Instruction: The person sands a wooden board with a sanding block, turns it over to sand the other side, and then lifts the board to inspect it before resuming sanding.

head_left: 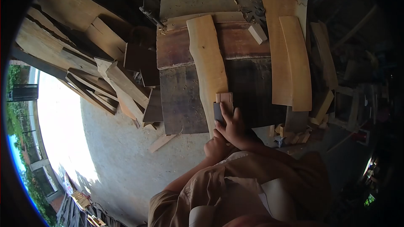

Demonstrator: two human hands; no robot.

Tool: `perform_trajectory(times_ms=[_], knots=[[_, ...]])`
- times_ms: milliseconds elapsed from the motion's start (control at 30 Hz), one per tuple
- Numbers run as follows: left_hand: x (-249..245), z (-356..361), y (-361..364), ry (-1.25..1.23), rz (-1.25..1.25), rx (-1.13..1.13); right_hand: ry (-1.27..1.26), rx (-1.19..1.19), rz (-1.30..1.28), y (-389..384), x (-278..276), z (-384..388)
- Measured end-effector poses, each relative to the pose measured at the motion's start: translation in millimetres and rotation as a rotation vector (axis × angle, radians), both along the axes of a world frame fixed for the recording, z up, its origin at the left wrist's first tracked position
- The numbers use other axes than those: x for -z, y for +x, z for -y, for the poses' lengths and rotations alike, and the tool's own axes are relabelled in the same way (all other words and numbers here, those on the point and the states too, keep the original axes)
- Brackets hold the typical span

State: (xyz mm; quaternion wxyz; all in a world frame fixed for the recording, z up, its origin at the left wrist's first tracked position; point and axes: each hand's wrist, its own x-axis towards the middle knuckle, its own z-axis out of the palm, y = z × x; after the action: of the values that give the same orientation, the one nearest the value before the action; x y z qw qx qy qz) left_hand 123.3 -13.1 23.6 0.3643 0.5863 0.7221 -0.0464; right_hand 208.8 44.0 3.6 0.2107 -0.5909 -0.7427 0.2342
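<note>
A long pale plank [206, 54] with one wavy edge lies lengthwise on the dark workbench [181, 96]. Near its close end, a small wooden block [226, 98] with a dark face rests at the plank's right edge. My right hand [232, 127] is closed on this block, with a finger stretched along its top. My left hand [216, 146] is closed at the near end of the plank, just left of and below my right hand; what its fingers hold is too small to make out.
Wide boards [290, 59] lie on the bench's right side. A small wood piece [257, 33] and a metal clamp [149, 14] are at the back. Stacked slabs [80, 54] lean at the left. Offcuts [294, 136] lie low on the right.
</note>
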Motion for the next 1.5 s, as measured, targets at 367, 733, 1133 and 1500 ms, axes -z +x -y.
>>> perform_trajectory(times_ms=[367,733,1133,1500], knots=[[-13,-282,-25,0.365,-0.062,0.045,0.021,0.129,0.025,-32,-9,-289],[-17,-137,-3,0.167,-0.061,-0.016,0.113,0.036,-0.022,-13,-2,-141],[3,-80,-5,0.23,-0.071,0.061,0.02,0.052,-0.044,-3,-5,-85],[-18,-309,-32,0.319,-0.173,0.069,0.055,0.067,0.009,-36,-9,-315]])
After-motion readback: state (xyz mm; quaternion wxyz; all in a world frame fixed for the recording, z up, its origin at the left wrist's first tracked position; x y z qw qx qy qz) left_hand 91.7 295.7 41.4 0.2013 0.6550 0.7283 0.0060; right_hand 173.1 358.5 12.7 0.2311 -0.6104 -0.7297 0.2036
